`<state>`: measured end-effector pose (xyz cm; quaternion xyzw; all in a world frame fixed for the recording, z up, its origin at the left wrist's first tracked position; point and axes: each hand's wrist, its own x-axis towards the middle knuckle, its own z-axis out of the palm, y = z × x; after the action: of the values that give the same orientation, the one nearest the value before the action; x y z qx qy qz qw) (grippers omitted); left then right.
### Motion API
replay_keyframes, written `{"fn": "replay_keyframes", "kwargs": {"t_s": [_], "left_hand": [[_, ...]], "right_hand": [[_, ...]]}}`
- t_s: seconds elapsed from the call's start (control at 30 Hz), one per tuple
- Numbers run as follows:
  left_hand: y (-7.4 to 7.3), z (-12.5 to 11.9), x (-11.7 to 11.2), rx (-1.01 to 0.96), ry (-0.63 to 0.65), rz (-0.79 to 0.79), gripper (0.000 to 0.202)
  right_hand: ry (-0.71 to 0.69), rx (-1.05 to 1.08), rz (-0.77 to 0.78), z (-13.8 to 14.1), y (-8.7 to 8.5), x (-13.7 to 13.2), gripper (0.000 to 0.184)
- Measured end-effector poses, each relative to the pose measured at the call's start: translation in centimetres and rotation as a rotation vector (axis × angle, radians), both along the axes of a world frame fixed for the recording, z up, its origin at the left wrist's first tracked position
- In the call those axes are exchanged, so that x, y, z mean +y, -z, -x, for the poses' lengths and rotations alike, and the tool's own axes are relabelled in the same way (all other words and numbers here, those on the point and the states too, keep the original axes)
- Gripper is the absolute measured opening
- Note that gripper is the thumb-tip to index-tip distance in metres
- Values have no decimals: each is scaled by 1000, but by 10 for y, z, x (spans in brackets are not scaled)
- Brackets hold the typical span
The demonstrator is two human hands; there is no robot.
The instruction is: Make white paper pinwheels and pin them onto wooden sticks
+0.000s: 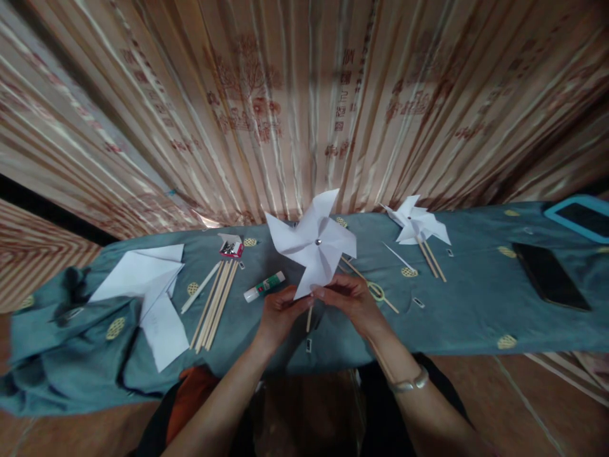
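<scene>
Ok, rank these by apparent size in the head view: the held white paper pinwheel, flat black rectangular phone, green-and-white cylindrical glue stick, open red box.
1. White paper pinwheel
2. Black rectangular phone
3. Green-and-white glue stick and red box: too alike to rank; one longer, the other broader.

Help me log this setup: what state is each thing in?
Held pinwheel: folded, pinned at its centre
Left hand: pinching at its lower blade
Right hand: pinching there too
Small box: open, metal pieces showing
Glue stick: lying down
Loose wooden sticks: side by side
Pinwheel blades at right: folded
Phone: dark
Blue-framed device: screen dark
Curtain: drawn
</scene>
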<state>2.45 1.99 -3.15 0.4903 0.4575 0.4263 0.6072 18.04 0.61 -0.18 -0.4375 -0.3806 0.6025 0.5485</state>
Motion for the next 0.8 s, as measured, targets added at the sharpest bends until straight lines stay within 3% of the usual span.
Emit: {"fn": "replay_keyframes", "kwargs": {"t_s": [0.13, 0.33, 0.4, 0.8], "left_hand": [[-2, 1, 0, -6, -35, 53, 24], [0, 2, 0, -9, -37, 75, 19], [0, 2, -1, -2, -17, 72, 17], [-7, 0, 0, -24, -50, 44, 18]], "right_hand": [[-38, -105, -54, -16, -3, -1, 19], [412, -49, -125, -58, -4, 7, 23], [493, -84, -150, -62, -2, 11, 22], [366, -107, -32, -42, 3, 11, 28]]}}
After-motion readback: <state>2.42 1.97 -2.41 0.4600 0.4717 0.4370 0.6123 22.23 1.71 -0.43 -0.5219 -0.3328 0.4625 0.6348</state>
